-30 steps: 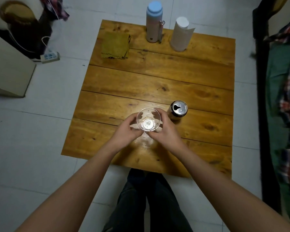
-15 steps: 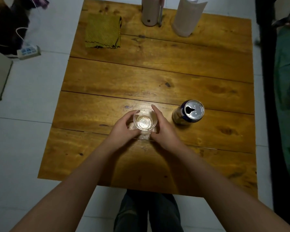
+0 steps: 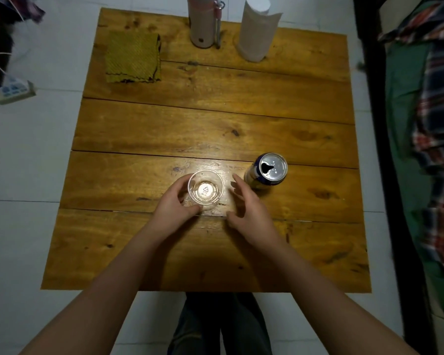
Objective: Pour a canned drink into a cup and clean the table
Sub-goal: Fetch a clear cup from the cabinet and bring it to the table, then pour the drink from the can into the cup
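Far L of table [image 3: 128, 257], a folded green cloth [image 3: 133, 57] is being kept at the back corner, prob. in reserve for the wipe-down stage, well apart from the pour zone. Moving R along the back edge, a flask [image 3: 203, 26] and a paper roll [image 3: 258, 34] are standing upright, also out of the way. Near centre-front, the clear cup [image 3: 205, 187] is being kept upright on the wood, mouth up, looking empty; it is being steadied by the left hand [image 3: 176, 210], fingers curled round its L side and thumb at the near wall, so it is prob. being braced ahead of a pour. The right hand [image 3: 246, 210] is being held just beside the cup but apart from it, fingers spread and relaxed, gripping nothing. Further R, the can [image 3: 265, 174] is standing upright w/ its tab hole open, near the right hand's fingertips, so a reach for it is judged the likely next move. Vs. half a sec ago: the right hand is no longer being pressed against the cup, a gap is now showing; cup and can are sitting where they were on the boards; the left hand's grip is being kept. Pouring not yet begun, cleaning not yet begun.
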{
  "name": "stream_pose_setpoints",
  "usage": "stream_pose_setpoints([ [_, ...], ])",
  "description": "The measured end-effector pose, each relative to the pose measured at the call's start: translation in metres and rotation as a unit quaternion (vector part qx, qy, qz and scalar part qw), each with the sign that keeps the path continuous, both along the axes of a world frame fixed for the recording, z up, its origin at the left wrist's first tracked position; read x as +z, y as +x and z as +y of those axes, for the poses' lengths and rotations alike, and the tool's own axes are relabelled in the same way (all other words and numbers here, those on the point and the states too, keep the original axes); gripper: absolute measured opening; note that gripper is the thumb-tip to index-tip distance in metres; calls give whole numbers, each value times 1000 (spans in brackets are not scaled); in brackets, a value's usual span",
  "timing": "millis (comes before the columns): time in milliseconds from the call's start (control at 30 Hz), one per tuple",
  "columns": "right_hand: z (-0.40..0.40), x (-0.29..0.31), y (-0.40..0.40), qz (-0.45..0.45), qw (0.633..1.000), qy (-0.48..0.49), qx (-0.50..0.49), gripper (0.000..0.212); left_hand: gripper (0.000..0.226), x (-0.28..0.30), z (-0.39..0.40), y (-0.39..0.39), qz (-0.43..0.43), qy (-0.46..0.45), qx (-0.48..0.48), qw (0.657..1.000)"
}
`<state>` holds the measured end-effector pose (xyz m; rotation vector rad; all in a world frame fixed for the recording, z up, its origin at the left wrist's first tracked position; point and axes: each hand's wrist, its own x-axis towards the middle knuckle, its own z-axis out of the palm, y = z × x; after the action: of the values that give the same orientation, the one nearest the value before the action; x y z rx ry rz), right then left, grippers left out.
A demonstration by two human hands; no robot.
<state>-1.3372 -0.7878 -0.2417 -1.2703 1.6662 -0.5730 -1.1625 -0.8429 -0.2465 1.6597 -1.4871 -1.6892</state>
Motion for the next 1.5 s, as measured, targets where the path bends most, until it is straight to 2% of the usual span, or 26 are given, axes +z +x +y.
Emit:
stream_pose_setpoints([
  [133,29,13,-20,18,998,-3,-66,59,78,0,3,2,-5,1,6,1000],
  [233,39,14,-35,15,991,-5,-133,51,81,-5,6,3,-1,1,24,1000],
  [433,23,2,-53,24,974,-24,-225,48,86,-14,13,-5,-1,-14,48,999],
  [533,12,-4,-55,13,967,-35,-252,57,89,-18,17,-8,-1,-28,48,998],
  [700,-6,-7,-53,-5,970,-47,-237,79,91,-32,21,-11,-11,-42,73,996],
  [867,-17,-10,-53,-20,970,-43,-237,88,84,-35,20,-19,-14,-65,91,994],
  [1267,-21,-7,-51,-46,969,-65,-235,77,77,-28,14,-23,-3,-75,100,992],
  [1500,-21,16,-55,-57,967,-75,-237,77,72,-14,11,-24,4,-80,109,991],
])
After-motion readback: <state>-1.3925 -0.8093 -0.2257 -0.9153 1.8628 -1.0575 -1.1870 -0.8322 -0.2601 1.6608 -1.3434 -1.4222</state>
